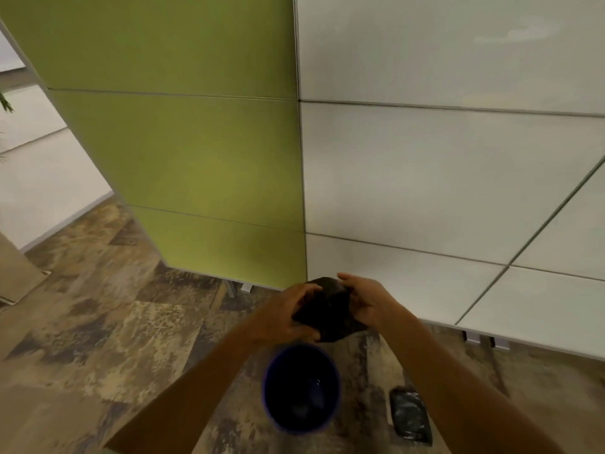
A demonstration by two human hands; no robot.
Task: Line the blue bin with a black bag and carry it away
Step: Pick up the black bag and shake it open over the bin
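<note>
The round blue bin (271,411) stands open on the patterned floor below my arms, dark and bare inside. Above its far rim I hold a bunched black bag (327,309) between both hands. My left hand (284,317) grips the bag's left side and my right hand (366,299) grips its right side. The bag is still crumpled and hangs clear of the bin.
A flat pack of black bags (410,416) lies on the floor right of the bin. A green partition panel (183,142) and white panels (442,175) stand close ahead on small metal feet (486,340). Open floor (98,322) stretches to the left.
</note>
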